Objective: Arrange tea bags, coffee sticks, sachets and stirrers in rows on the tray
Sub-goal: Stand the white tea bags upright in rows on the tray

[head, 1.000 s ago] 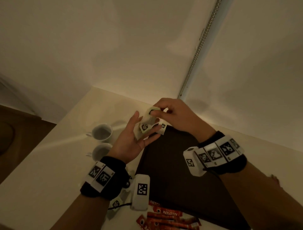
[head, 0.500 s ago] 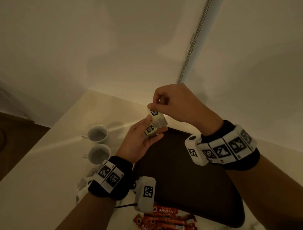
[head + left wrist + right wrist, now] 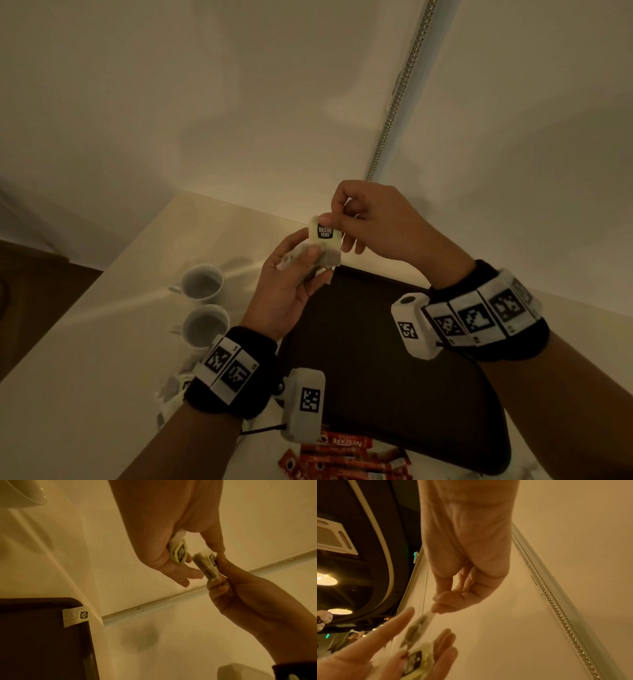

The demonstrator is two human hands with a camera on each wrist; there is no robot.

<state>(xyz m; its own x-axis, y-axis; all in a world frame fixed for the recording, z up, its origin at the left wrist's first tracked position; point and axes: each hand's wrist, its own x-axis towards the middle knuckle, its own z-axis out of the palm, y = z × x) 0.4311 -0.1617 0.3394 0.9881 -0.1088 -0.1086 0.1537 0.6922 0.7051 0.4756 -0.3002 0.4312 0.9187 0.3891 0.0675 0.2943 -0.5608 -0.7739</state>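
My left hand is palm up above the far left corner of the dark tray, its thumb holding pale tea bags against the fingers. My right hand pinches the top of one tea bag with a black label, which hangs just above the left palm. The right wrist view shows this bag blurred under the pinching fingertips. Another tea bag lies flat in the tray's corner. Red coffee sticks lie on the table near the tray's close edge.
Two white cups stand left of the tray on the pale table. More pale sachets lie by my left wrist. A wall with a metal-trimmed rail rises just behind the table.
My right hand reached into the left palm, pinched one tea bag and lifted it clear. Both hands rose slightly, and the left fingers closed around the remaining bags.
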